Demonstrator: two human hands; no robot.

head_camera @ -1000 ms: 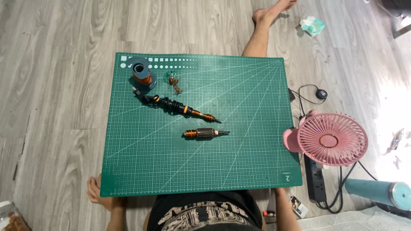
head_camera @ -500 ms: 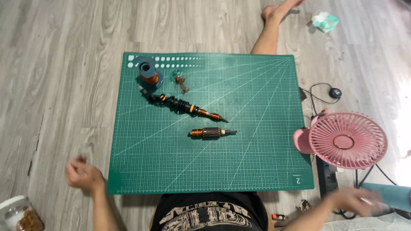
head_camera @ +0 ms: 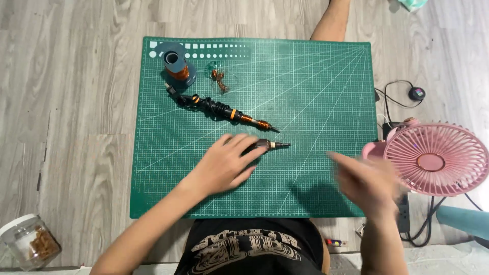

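The left hand (head_camera: 224, 165) is laid flat over the small motor part (head_camera: 270, 145) near the middle of the green cutting mat (head_camera: 316, 91), fingers spread and resting on it rather than closed around it; only the part's dark end and thin metal shaft are left showing, pointing right. The right hand (head_camera: 369, 183) is held above the mat's lower right area, well apart from the part, so blurred that its grip cannot be told; nothing is seen held in it. Just above the left hand, a long black-and-orange tool (head_camera: 221, 109) is laid slantwise, its tip aimed down to the right. Further up, a spool of copper wire (head_camera: 175, 63) is stood by the mat's top edge, with a small tangle of copper wire (head_camera: 220, 80) beside it. A pink fan (head_camera: 433, 158) is seen off the mat's right edge, and a clear jar (head_camera: 28, 242) on the wooden floor at lower left.
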